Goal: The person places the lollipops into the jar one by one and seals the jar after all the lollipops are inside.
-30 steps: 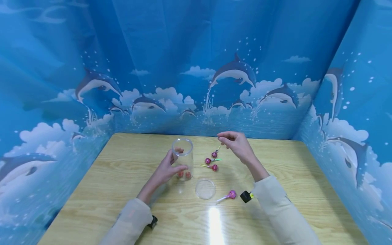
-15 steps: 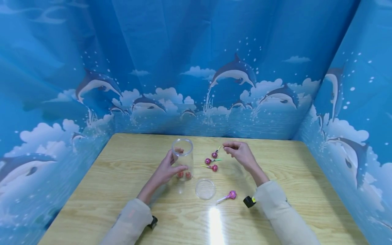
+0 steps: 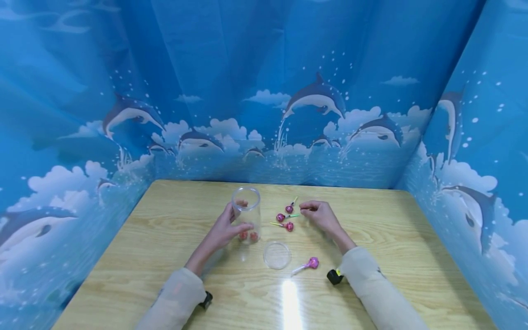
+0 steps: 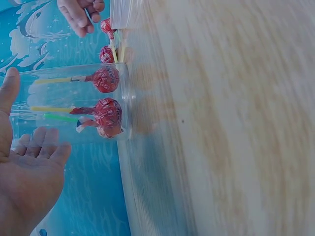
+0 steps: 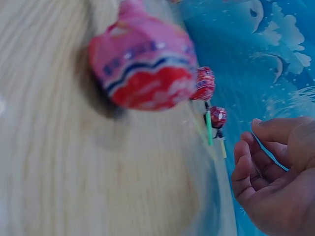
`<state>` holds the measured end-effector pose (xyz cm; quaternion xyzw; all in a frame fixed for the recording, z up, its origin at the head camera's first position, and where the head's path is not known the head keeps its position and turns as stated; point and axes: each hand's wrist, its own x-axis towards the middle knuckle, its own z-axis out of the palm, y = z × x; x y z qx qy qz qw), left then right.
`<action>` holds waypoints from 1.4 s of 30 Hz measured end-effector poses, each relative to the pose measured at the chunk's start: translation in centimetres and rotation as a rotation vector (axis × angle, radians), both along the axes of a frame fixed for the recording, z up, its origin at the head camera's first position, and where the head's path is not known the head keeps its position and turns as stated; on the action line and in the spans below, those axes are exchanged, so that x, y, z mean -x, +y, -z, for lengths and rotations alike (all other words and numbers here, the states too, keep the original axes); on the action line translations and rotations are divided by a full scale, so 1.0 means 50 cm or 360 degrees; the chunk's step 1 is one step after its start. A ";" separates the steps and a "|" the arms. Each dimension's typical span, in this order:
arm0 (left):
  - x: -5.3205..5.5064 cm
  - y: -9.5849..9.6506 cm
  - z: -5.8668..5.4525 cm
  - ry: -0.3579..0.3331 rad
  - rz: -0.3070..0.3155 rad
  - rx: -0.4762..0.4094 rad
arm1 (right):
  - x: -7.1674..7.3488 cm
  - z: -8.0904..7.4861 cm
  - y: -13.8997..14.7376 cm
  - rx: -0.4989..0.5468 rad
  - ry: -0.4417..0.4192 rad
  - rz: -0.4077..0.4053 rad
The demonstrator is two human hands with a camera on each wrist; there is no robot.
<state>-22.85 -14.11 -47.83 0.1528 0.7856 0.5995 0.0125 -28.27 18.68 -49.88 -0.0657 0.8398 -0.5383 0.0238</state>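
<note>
My left hand [image 3: 224, 228] grips a tall clear plastic jar [image 3: 256, 214], which stands upright with its mouth uncovered. Inside, in the left wrist view, red-wrapped lollipops [image 4: 108, 112] rest heads down with yellow and green sticks. My right hand [image 3: 325, 216] is low over the table, its fingers loosely bent and holding nothing. Its fingertips are just right of the green stick of a red lollipop [image 3: 280, 217]. One more red lollipop [image 3: 289, 209] lies behind that one and another [image 3: 290, 226] in front, both with yellow sticks.
A round clear lid [image 3: 277, 255] lies flat in front of the jar. To its right is a pink lollipop [image 3: 313, 262] with a white stick, close to the right wrist camera [image 3: 334, 276]. A blue dolphin-print curtain [image 3: 264, 114] borders the wooden table [image 3: 165, 256].
My right hand has come down and slightly right, from above the back lollipop's stick to beside the green stick. My left hand and the jar have stayed put.
</note>
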 end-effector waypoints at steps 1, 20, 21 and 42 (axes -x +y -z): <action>0.000 0.000 0.000 -0.0005 -0.0001 0.0000 | 0.001 0.003 -0.001 0.0001 -0.0006 0.0001; 0.000 0.000 -0.003 -0.0011 0.0002 0.0009 | 0.021 0.026 -0.017 -0.0250 -0.0036 -0.0040; 0.001 0.000 -0.002 -0.0012 0.0003 0.0008 | 0.022 0.027 -0.018 -0.0269 -0.0026 -0.0048; -0.001 -0.001 0.001 -0.0019 0.0005 -0.0009 | 0.030 0.035 -0.026 -0.0498 0.0097 -0.0100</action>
